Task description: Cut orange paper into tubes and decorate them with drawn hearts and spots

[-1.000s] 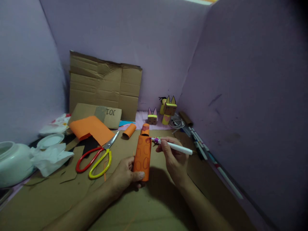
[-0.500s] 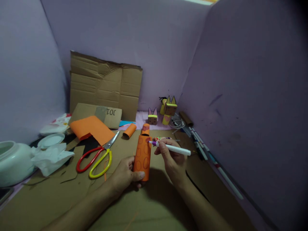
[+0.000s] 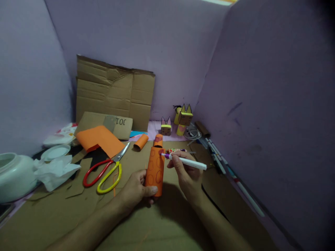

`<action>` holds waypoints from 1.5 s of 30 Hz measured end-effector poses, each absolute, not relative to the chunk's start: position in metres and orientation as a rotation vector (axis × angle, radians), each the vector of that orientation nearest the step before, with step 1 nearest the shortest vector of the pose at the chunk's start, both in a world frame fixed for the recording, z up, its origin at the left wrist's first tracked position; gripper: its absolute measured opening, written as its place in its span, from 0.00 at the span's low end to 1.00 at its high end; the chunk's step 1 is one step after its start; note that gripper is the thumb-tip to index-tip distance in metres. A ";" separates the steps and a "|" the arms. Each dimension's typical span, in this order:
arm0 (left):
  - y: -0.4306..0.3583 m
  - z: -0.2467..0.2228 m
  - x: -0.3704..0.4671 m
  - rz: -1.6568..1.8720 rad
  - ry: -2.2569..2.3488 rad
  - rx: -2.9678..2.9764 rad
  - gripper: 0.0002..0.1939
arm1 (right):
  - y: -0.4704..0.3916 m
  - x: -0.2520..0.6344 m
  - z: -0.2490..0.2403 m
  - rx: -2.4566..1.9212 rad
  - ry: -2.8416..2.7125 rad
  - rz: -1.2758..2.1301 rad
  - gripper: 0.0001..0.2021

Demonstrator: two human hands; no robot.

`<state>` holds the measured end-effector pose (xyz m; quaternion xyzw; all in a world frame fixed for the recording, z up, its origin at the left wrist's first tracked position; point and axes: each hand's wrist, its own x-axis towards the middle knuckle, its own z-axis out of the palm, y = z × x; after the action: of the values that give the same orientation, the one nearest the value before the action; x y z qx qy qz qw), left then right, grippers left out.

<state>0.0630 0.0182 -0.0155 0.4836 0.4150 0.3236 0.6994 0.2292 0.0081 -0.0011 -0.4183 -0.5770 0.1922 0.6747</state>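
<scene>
In the middle of the head view, an orange paper tube [image 3: 155, 169] stands tilted, with dark oval outlines drawn over it. My left hand [image 3: 137, 190] is closed around its lower left side, thumb across the front. A white marker [image 3: 190, 162] with a purple collar is pinched in my right hand [image 3: 190, 177]. Its tip touches the tube's upper right, where one oval is coloured in dark. Just behind the tube's top is a smaller orange piece [image 3: 158, 140] with a dark patch; whether the two are joined I cannot tell.
Red-and-yellow-handled scissors [image 3: 113, 169] lie left, by orange paper [image 3: 101, 139] and a short orange roll [image 3: 141, 142]. A white pot [image 3: 17, 177] and crumpled tissue [image 3: 56, 172] are far left. Cardboard [image 3: 115, 90] leans behind. Paper animals [image 3: 184, 119] stand at the back; several pens [image 3: 246, 195] lie right.
The marker and my right hand have shifted very slightly, the marker's back end a little lower and to the left. My left hand and the tube stay in place.
</scene>
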 end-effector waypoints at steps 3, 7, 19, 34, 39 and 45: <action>0.018 -0.016 0.063 0.724 0.908 1.087 0.22 | 0.009 0.229 -0.002 -0.948 -1.267 0.434 0.04; 0.018 -0.015 0.063 0.719 0.909 1.094 0.22 | 0.010 0.229 -0.002 -0.930 -1.279 0.446 0.04; 0.017 -0.010 0.064 0.697 0.946 1.081 0.23 | 0.009 0.228 -0.002 -0.953 -1.315 0.442 0.04; 0.018 -0.015 0.063 0.713 0.904 1.067 0.22 | 0.011 0.231 0.001 -0.997 -1.207 0.426 0.05; 0.019 -0.016 0.062 0.715 0.913 1.080 0.22 | 0.012 0.231 -0.001 -0.970 -1.216 0.435 0.05; 0.018 -0.015 0.062 0.731 0.907 1.069 0.21 | 0.012 0.231 -0.002 -0.997 -1.217 0.429 0.06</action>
<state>0.0623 0.0185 -0.0150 0.4804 0.4077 0.3286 0.7036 0.2314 0.0116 -0.0016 -0.4451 -0.5431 0.1913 0.6858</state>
